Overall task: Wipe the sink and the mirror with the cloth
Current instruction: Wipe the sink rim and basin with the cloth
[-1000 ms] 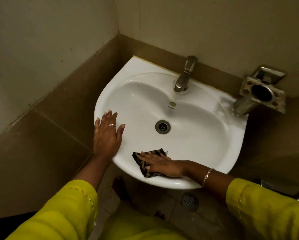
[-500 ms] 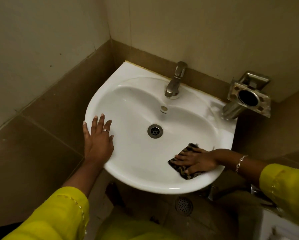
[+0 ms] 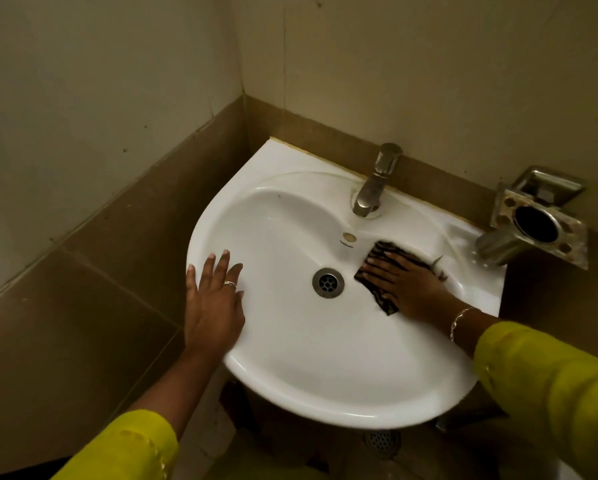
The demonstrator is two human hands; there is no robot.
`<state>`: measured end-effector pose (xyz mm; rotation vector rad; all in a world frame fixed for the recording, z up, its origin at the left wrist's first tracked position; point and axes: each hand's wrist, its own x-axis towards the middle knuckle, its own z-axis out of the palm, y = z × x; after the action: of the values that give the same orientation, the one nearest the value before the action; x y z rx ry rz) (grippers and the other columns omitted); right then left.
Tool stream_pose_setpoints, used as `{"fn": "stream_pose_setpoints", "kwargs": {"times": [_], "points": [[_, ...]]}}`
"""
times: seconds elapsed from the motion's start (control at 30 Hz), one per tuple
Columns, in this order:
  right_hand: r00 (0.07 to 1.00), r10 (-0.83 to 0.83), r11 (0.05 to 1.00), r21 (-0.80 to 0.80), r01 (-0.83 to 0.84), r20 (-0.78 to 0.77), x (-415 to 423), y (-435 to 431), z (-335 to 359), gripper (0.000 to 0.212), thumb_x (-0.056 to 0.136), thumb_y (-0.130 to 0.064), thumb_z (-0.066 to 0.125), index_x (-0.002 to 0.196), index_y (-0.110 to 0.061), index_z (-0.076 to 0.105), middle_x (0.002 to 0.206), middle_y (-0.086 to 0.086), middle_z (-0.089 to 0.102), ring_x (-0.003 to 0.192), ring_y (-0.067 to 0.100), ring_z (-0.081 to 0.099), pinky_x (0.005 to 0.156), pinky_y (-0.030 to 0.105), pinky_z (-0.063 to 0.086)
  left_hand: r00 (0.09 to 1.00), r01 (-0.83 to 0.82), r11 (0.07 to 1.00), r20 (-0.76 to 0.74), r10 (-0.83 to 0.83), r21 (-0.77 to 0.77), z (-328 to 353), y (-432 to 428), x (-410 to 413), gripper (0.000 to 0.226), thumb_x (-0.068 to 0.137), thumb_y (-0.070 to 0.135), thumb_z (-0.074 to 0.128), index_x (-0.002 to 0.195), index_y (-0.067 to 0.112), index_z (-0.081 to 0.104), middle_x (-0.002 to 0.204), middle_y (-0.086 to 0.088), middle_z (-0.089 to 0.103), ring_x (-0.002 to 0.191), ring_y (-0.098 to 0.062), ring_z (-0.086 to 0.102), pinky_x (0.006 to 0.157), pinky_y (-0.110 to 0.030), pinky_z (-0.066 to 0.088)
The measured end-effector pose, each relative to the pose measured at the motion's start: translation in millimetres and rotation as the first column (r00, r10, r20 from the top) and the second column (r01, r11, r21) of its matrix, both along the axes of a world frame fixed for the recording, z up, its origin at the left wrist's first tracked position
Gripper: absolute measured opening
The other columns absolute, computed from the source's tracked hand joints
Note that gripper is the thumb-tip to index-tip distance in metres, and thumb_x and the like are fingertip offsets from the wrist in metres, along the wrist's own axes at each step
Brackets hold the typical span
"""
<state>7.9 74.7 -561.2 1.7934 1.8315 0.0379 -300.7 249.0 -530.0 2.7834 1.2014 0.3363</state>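
While the sink (image 3: 325, 393) is touched at its near left rim by the left hand (image 3: 214, 306), laid flat with fingers straight and nothing held, the cloth (image 3: 382, 252) is pressed onto the right inner slope of the bowl by the right hand (image 3: 411, 285), whose fingers are stretched out, not curled. The cloth is found just right of the drain (image 3: 328, 283) and on the near side of the tap (image 3: 373, 188). Its long axis runs near to far, across the fingers, which point left toward the drain. The left hand is kept well apart, across the drain, so any coming sweep is judged to fall to the right hand. A metal holder (image 3: 536, 223) is fixed beyond the right rim. The mirror is not seen.
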Motion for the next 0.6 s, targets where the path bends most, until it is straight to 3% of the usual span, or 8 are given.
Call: {"fn": "stream_pose_setpoints", "kwargs": {"times": [0.17, 0.37, 0.5, 0.6], "points": [[0.992, 0.075, 0.997, -0.015, -0.074, 0.103, -2.3, 29.2, -12.4, 0.052, 0.085, -0.027, 0.034, 0.133, -0.016, 0.050, 0.140, 0.000, 0.048, 0.131, 0.017, 0.042, 0.117, 0.037, -0.004, 1.000, -0.001, 1.000, 0.017, 0.001, -0.006, -0.2, 0.1, -0.5, 0.043, 0.077, 0.014, 0.047, 0.118, 0.006, 0.058, 0.135, -0.017, 0.048, 0.127, -0.036, 0.041, 0.108, -0.044, 0.006], [0.976, 0.102, 0.978, 0.161, -0.134, 0.192, -30.2, 69.3, -23.2, 0.052, 0.085, -0.028, 0.045, 0.135, -0.016, 0.046, 0.141, 0.002, 0.047, 0.131, 0.019, 0.043, 0.115, 0.037, -0.002, 1.000, -0.008, 1.000, 0.013, 0.008, -0.011, 0.6, 0.2, 0.0, 0.045, 0.076, 0.006, 0.046, 0.120, 0.007, 0.056, 0.136, -0.016, 0.048, 0.129, -0.034, 0.039, 0.109, -0.044, 0.007], [0.995, -0.030, 0.973, 0.230, 0.006, 0.100, -60.4, 111.4, -24.8, 0.060, 0.077, -0.029, 0.048, 0.136, -0.022, 0.042, 0.141, -0.001, 0.046, 0.132, 0.017, 0.041, 0.113, 0.040, -0.007, 0.999, -0.007, 0.999, 0.044, 0.009, -0.042, 1.3, 0.5, -0.9, 0.048, 0.076, 0.004, 0.045, 0.123, 0.009, 0.053, 0.139, -0.015, 0.045, 0.131, -0.033, 0.036, 0.110, -0.042, 0.006], [0.992, -0.118, 0.953, 0.275, 0.125, -0.041, -71.5, 133.1, -28.7, 0.057, 0.081, -0.024, 0.033, 0.137, -0.017, 0.042, 0.143, 0.002, 0.044, 0.133, 0.019, 0.040, 0.113, 0.037, -0.007, 0.999, -0.016, 0.998, 0.050, 0.019, -0.055, 1.0, 0.9, -0.3, 0.049, 0.076, 0.004, 0.045, 0.123, 0.010, 0.053, 0.139, -0.014, 0.046, 0.131, -0.031, 0.036, 0.111, -0.039, 0.003]]}}
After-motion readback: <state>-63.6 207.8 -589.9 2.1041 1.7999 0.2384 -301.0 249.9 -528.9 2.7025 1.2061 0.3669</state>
